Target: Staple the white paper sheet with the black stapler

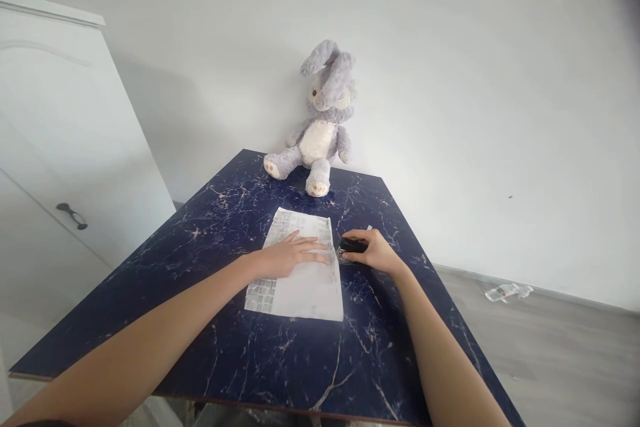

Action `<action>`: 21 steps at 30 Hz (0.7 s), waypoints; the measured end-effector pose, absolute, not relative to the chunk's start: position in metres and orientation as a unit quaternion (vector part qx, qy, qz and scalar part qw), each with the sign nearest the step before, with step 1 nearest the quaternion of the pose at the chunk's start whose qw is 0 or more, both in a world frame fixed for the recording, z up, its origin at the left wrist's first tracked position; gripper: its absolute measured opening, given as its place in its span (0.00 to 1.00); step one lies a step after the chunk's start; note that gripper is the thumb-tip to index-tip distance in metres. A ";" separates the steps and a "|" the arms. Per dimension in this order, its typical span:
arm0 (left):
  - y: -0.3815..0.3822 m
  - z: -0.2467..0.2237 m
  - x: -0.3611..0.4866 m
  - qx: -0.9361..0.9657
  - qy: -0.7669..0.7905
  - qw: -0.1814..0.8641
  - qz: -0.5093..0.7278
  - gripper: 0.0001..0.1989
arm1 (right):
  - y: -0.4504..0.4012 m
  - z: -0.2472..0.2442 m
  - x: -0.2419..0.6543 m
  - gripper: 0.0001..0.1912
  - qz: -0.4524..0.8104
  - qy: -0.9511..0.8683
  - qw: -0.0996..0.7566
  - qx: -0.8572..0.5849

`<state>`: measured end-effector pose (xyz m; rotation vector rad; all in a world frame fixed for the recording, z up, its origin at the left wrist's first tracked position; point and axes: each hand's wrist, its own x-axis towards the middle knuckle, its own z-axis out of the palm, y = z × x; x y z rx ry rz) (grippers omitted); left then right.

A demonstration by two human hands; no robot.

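A sheet of paper (310, 293) with printed blocks along its left side lies on the dark blue marble-patterned table (280, 360). My left hand (287, 257) rests flat on the paper, its fingers spread toward the right edge. Just beyond that edge, my right hand (375, 250) grips a small black desk tool with a shiny metal front (354, 246). The tool's front meets the paper's right edge. My fingers and palm cover much of it, so I cannot tell its exact kind.
A grey and white plush rabbit (317, 140) sits at the table's far end against the white wall (475, 113). To the left stands a white cabinet (65, 120) with a dark handle. Clear plastic packaging (507, 291) lies on the floor at right.
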<state>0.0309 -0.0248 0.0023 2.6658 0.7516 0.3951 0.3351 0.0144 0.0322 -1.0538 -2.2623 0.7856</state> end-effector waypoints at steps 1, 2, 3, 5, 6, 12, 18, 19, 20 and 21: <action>-0.025 0.002 0.031 0.939 0.265 0.172 0.137 0.49 | 0.014 0.033 0.335 0.20 0.291 -0.838 0.251 -0.387; -0.025 0.002 0.031 0.940 0.265 0.172 0.131 0.49 | 0.014 0.034 0.335 0.20 0.292 -0.842 0.243 -0.383; -0.025 0.002 0.031 0.941 0.267 0.170 0.119 0.50 | 0.013 0.035 0.335 0.19 0.292 -0.845 0.236 -0.380; -0.026 0.002 0.032 0.945 0.272 0.163 0.080 0.51 | 0.010 0.039 0.333 0.20 0.291 -0.852 0.223 -0.374; -0.026 0.003 0.032 0.947 0.274 0.159 0.056 0.52 | 0.009 0.041 0.332 0.21 0.290 -0.855 0.215 -0.372; -0.027 0.004 0.033 0.945 0.295 0.142 0.008 0.54 | 0.004 0.050 0.328 0.22 0.293 -0.862 0.186 -0.369; -0.032 0.009 0.036 0.950 0.271 0.152 0.014 0.54 | 0.002 0.055 0.326 0.19 0.289 -0.866 0.180 -0.367; -0.033 0.009 0.037 0.950 0.271 0.157 0.012 0.54 | 0.002 0.055 0.326 0.19 0.288 -0.866 0.179 -0.368; -0.033 0.010 0.037 0.949 0.271 0.161 0.010 0.54 | 0.002 0.055 0.327 0.19 0.289 -0.864 0.179 -0.370; -0.033 0.010 0.037 0.948 0.272 0.163 0.008 0.54 | 0.002 0.055 0.328 0.21 0.290 -0.862 0.180 -0.374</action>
